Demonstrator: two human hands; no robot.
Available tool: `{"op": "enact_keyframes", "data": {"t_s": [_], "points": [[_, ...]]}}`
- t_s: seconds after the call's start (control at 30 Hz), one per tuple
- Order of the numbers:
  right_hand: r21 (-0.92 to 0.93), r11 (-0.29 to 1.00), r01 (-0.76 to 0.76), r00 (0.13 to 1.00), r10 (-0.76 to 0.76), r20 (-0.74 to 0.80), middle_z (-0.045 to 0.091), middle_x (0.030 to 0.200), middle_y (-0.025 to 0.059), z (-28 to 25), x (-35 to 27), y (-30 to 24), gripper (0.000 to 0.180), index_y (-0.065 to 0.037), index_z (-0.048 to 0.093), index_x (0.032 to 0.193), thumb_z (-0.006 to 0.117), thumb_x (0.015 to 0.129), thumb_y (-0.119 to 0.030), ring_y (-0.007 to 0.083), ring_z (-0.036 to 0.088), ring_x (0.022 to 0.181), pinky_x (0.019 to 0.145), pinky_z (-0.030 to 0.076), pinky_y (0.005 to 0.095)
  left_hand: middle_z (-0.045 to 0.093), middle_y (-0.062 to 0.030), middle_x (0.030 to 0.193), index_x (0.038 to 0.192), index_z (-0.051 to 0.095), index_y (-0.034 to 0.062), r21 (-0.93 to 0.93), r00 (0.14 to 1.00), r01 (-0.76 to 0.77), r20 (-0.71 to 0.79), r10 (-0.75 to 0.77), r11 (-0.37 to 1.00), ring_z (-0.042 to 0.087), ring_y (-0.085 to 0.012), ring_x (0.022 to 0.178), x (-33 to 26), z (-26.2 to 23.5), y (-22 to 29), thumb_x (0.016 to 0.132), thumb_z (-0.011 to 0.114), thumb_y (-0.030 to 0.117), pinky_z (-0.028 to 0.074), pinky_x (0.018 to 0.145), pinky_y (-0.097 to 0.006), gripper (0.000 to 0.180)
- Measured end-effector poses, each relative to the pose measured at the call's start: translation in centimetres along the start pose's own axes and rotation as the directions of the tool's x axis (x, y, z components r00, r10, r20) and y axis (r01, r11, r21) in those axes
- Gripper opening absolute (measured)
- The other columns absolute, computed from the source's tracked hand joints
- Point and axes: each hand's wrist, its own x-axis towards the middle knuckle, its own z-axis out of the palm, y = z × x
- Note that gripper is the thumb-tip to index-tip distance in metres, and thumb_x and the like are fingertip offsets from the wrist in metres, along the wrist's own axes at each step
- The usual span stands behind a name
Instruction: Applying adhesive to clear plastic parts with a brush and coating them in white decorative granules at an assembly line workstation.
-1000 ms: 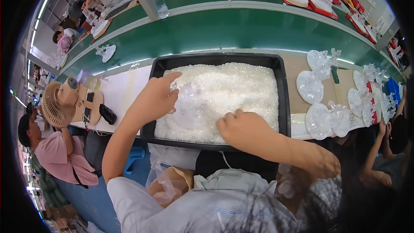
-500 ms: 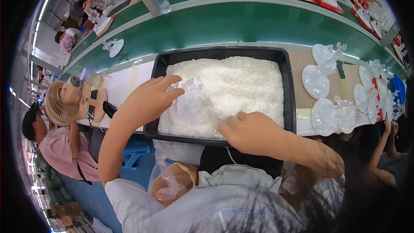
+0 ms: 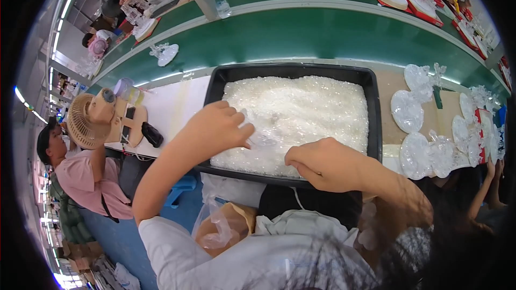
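Note:
A black tray (image 3: 374, 113) full of glittering white, clear granules (image 3: 317, 110) lies in front of me. My left hand (image 3: 217, 131) is over the tray's left side, palm down, its fingers curled round a clear ornament (image 3: 262, 140). Most of that ornament is hidden by the hand and blends into the granules. Low over the near middle of the granules is my right hand (image 3: 328, 165), fingers closed with the thumb pressed against them. Whatever it may hold is hidden.
Several clear ornaments on round bases (image 3: 407, 111) stand on the right. At left are a beige fan (image 3: 86, 121), a lidded tub (image 3: 126, 90) and a seated co-worker in pink (image 3: 80, 177). Behind the tray runs a green conveyor (image 3: 301, 32). A plastic-lined bag (image 3: 220, 231) sits by my lap.
The view has shifted, so the scene sits farther right. My left hand has lowered with the clear ornament toward the granules. My right hand's fingers, blurred before, are now drawn together.

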Motion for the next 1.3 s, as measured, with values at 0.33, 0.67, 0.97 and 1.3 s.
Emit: {"op": "enact_keyframes", "data": {"t_s": [0.33, 0.67, 0.97, 1.3], "points": [[0.184, 0.98, -0.069, 0.997, 0.071, -0.003, 0.067, 0.084, 0.0155, -0.6, -2.5, -0.5, 0.012, -0.003, 0.066, 0.099, 0.058, 0.092, -0.009, 0.0349, 0.066, 0.078, 0.07, 0.053, 0.0383, 0.054, -0.0018, 0.068, 0.089, 0.059, 0.0125, -0.034, 0.999, 0.046, 0.027, -0.045, 0.998, 0.06, -0.0218, 0.067, -0.8, 0.9, 1.3, 0.08, 0.07, 0.038, 0.047, 0.063, -0.034, 0.029], [0.209, 0.943, 0.259, 0.922, -0.177, -0.344, 0.068, 0.089, 0.0138, 0.8, 0.8, 0.6, 0.01, -0.002, 0.064, 0.1, 0.058, 0.093, -0.007, 0.0324, 0.066, 0.08, 0.072, 0.053, 0.0377, 0.053, -0.0045, 0.056, 0.088, 0.058, 0.0105, -0.049, 0.988, 0.082, 0.132, -0.075, 0.995, 0.06, -0.0267, 0.054, 0.8, 0.1, 1.9, 0.083, 0.07, 0.037, 0.045, 0.053, -0.039, 0.03], [0.35, 0.92, 0.177, 0.979, -0.127, -0.161, 0.069, 0.088, 0.0131, 3.0, 1.3, 2.2, 0.011, -0.003, 0.067, 0.1, 0.061, 0.091, -0.006, 0.0316, 0.068, 0.08, 0.073, 0.053, 0.0357, 0.055, -0.0086, 0.05, 0.098, 0.056, 0.0051, -0.122, 0.973, 0.212, 0.122, -0.197, 0.97, 0.059, -0.0288, 0.045, 2.2, -0.2, 3.8, 0.092, 0.063, 0.03, 0.041, 0.042, -0.04, 0.027], [0.439, 0.896, 0.075, 0.996, -0.042, -0.085, 0.069, 0.084, 0.0148, 3.4, 1.1, 2.6, 0.015, -0.002, 0.066, 0.102, 0.063, 0.09, -0.009, 0.0339, 0.066, 0.074, 0.07, 0.053, 0.037, 0.062, -0.0144, 0.061, 0.121, 0.053, 0.0095, -0.323, 0.934, 0.351, 0.185, -0.304, 0.879, 0.062, -0.0369, 0.059, 2.3, -0.9, 3.3, 0.095, 0.061, 0.025, 0.046, 0.052, -0.047, 0.031]]}}
